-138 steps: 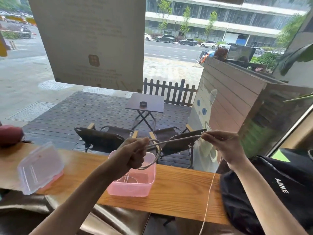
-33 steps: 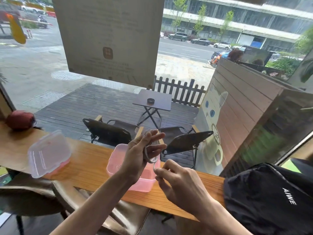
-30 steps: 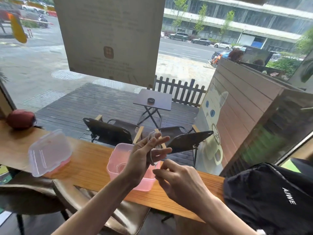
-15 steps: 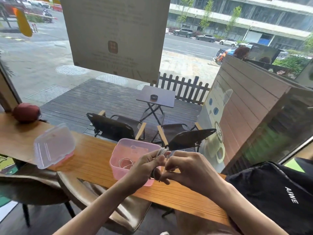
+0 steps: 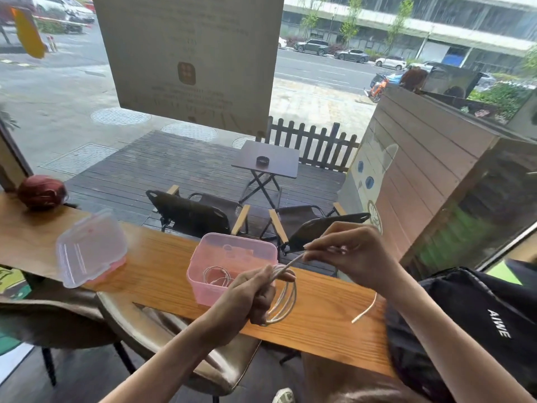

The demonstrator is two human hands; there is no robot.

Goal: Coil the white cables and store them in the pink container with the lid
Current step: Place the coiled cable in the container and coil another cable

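Note:
A white cable (image 5: 286, 298) hangs in several loops from my left hand (image 5: 250, 299), which grips the coil just right of the pink container (image 5: 203, 289). My right hand (image 5: 351, 254) pinches the cable's free stretch and holds it up to the right. The cable's loose end (image 5: 364, 312) dangles below that hand over the counter. Inside the open container lies another coiled white cable (image 5: 216, 276). The clear lid (image 5: 90, 247) rests at the left on the wooden counter (image 5: 319, 321).
A dark red ball-like object (image 5: 40, 191) sits at the counter's far left by the window. A black bag (image 5: 479, 321) lies at the right end. A brown leather chair (image 5: 162, 330) stands below the counter's near edge.
My hands have drawn apart: the right hand has moved up and right, pulling out a stretch of cable, and the coil in my left hand has dropped lower over the counter.

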